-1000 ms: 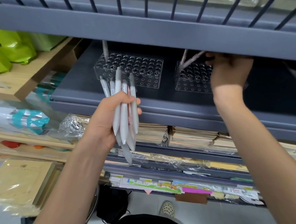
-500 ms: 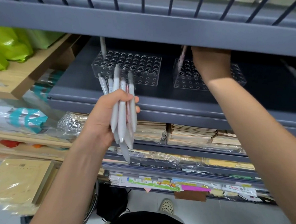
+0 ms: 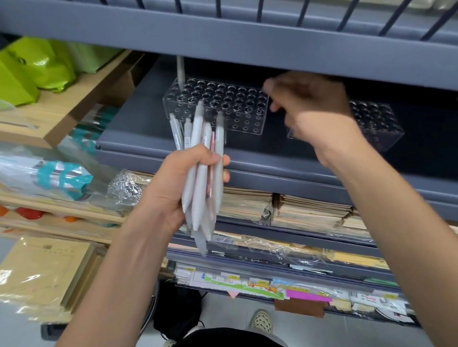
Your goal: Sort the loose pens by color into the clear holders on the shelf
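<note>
the left hand (image 3: 173, 188) is clenched round a bundle of pens (image 3: 202, 177), mostly pale grey with a pink pen (image 3: 212, 156) among them, held upright in front of the shelf (image 3: 134, 132) edge. just behind their tops stands the left clear holder (image 3: 226, 111), nearly all its holes free, with a single grey pen (image 3: 180, 71) upright in its back left corner hole. further right, the right hand (image 3: 309, 106) hovers between the two holders with fingers curled, but it is blurred and i cannot tell whether it pinches a pen or nothing. the right clear holder (image 3: 378, 123) sits partly hidden behind that wrist. the step looks like fetching the next pen from the bundle: best to pinch one pen near its top, draw it straight up so the others do not spill, check its colour, then lower it tip first into a free hole of the matching holder.
</note>
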{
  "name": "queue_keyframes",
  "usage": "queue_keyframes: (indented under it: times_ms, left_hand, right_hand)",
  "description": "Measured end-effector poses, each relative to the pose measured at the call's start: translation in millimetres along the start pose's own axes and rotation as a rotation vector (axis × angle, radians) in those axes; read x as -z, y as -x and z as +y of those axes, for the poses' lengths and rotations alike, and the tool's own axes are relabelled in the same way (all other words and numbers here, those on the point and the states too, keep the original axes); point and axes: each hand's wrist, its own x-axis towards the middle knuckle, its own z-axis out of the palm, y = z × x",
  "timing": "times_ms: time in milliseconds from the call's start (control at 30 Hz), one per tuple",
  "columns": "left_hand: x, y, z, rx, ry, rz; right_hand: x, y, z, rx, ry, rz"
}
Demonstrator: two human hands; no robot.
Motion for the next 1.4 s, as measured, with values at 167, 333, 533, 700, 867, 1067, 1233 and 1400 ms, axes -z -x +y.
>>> queue_keyframes:
  times_ms: [167, 333, 533, 700, 867, 1067, 1233, 1400]
  left_hand:
    - [8, 7, 2, -0.007, 0.004, -0.04]
    - [25, 12, 6, -0.014, 0.008, -0.055]
    - [55, 19, 16, -0.009, 0.082, -0.04]
    - [84, 21, 22, 0.002, 0.114, -0.04]
    - [111, 24, 25, 0.012, 0.117, -0.093]
    - [126, 24, 31, -0.02, 0.146, -0.108]
    - [136, 24, 33, -0.047, 0.142, -0.108]
    - [145, 25, 33, -0.055, 0.155, -0.082]
  right_hand:
    - [-24, 6, 8, -0.11, 0.196, -0.411]
    - [-44, 10, 3, -0.172, 0.144, -0.49]
    - [-75, 26, -8, -0.067, -0.124, -0.454]
    - [-96, 33, -14, -0.043, -0.515, -0.23]
    - [-99, 19, -13, -0.015, -0.684, 0.114]
    - [-110, -17, -20, 0.062, -0.568, 0.262]
    - [-128, -40, -14, 0.058, -0.373, 0.249]
    - [-140, -56, -10, 0.101, 0.038, 0.223]
